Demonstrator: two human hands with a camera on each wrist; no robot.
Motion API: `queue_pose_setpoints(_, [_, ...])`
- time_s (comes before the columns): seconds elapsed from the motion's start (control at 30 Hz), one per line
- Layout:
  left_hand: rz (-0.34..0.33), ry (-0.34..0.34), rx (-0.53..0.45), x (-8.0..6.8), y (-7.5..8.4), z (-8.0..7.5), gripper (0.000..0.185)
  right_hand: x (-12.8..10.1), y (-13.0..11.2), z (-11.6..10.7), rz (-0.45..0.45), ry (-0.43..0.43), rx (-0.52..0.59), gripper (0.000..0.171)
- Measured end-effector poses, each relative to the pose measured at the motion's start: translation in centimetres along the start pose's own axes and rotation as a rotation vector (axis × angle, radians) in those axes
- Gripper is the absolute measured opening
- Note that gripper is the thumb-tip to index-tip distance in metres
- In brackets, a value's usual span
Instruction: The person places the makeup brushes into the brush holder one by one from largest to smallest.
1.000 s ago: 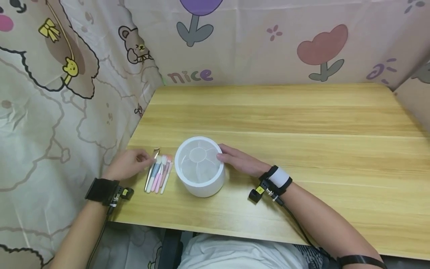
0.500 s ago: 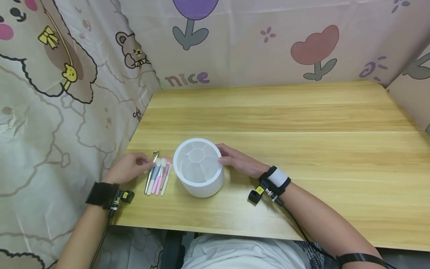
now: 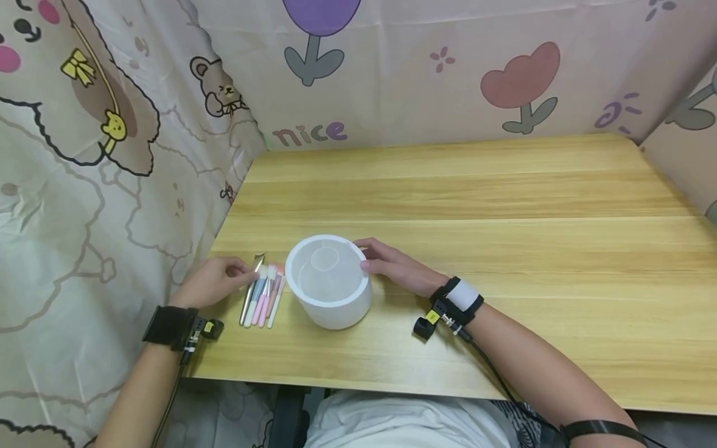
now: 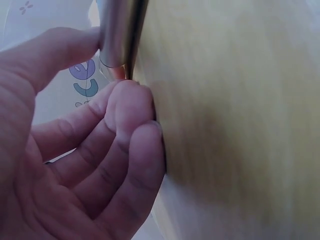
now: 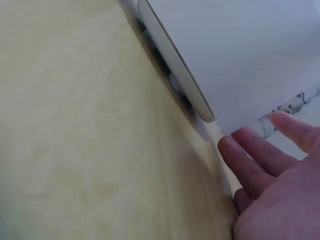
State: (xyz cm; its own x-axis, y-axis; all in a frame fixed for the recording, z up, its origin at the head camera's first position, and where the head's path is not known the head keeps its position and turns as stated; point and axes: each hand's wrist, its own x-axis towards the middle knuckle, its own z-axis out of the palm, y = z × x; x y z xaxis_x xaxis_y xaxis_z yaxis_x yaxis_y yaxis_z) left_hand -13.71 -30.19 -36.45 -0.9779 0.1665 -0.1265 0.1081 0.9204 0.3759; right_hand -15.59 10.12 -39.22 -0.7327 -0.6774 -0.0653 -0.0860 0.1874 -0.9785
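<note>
Both forearms reach forward and inward, each with a strapped wrist: a dark band on the left, a white-and-black one on the right. The left hand (image 3: pixel 211 281) lies low with fingers curled, thumb and fingertips (image 4: pixel 131 102) pinched together around a thin metal shaft. The right hand (image 3: pixel 392 267) stretches out with the palm turned inward, fingers (image 5: pixel 250 162) nearly straight and slightly spread, their tips pressed against a white curved wall. A cable trails from the right wrist along the forearm toward the elbow.
</note>
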Motion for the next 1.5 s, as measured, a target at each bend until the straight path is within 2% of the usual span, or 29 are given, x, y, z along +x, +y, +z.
queue_pose_setpoints(0.13, [-0.001,-0.001,-0.002,0.04,-0.03,0.0,0.043,-0.06,-0.12,0.02,0.003,-0.025,0.008,0.051])
queue_pose_setpoints(0.7, [-0.005,0.0,-0.005,0.02,0.01,-0.1,0.043,0.05,0.04,0.06,-0.014,-0.025,-0.014,0.052])
queue_pose_setpoints(0.9, [-0.004,-0.004,-0.023,-0.14,0.09,-0.13,0.043,0.08,-0.13,0.2,0.014,0.02,-0.051,0.048])
queue_pose_setpoints(1.0, [-0.004,-0.004,-0.032,-0.23,0.12,-0.13,0.043,0.04,-0.16,0.21,0.007,0.016,-0.047,0.048])
queue_pose_setpoints(1.5, [0.001,-0.021,-0.047,-0.24,0.06,-0.47,0.031,-0.05,-0.16,0.2,-0.011,-0.008,-0.033,0.05])
